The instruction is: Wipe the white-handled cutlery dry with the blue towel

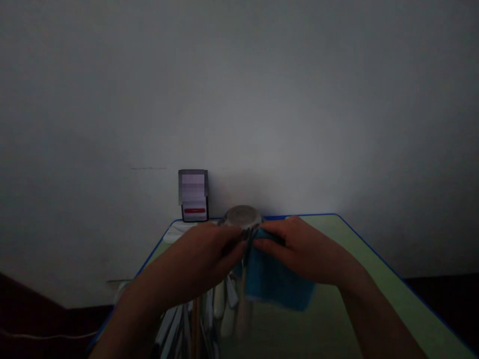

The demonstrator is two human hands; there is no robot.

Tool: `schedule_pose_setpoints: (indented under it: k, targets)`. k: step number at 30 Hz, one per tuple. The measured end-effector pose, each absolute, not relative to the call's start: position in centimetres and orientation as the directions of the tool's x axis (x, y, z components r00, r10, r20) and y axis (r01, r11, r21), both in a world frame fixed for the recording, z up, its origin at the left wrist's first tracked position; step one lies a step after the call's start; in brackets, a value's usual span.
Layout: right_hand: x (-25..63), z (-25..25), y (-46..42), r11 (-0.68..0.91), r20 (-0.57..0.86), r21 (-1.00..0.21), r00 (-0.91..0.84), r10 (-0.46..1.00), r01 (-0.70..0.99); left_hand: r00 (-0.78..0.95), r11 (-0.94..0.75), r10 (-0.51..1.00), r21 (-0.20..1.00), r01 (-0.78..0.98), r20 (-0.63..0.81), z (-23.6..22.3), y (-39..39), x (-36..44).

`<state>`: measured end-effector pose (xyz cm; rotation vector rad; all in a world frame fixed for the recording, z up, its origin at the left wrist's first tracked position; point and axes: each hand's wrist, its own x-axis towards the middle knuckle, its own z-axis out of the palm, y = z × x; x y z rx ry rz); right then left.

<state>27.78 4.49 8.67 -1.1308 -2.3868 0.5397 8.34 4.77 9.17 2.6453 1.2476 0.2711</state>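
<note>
1. A dim grey wall [239,99] backs your green, blue-edged table [374,279].
2. Left: long mixed utensils [196,324] lie piled; a dark-framed phone [194,209] stands upright.
3. Centre: your left hand [217,249] pinches a pale-handled fork [243,286] near its tines.
4. Right: your right hand [303,247] grips a blue cloth [279,284] beside the tines.

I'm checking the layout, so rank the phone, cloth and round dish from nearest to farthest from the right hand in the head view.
1. Cloth: gripped by the right hand, hanging below its fingers.
2. Round dish: beyond the hand, a little left.
3. Phone: farther left, upright near the wall.
</note>
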Motion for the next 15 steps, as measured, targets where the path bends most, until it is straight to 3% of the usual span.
schedule_pose_setpoints:
  k: [9,15]
  targets:
    - [28.0,9.0,4.0,0.562,0.263,-0.478,-0.5,0.825,0.675,0.719,-0.693,0.691,0.353,0.629,0.078,9.0,4.2,8.7]
    - [28.7,8.9,4.5,0.525,0.267,-0.495,-0.454,0.85,0.693,0.677,-0.674,0.726,0.32,0.666,0.12,8.5,4.5,8.6]
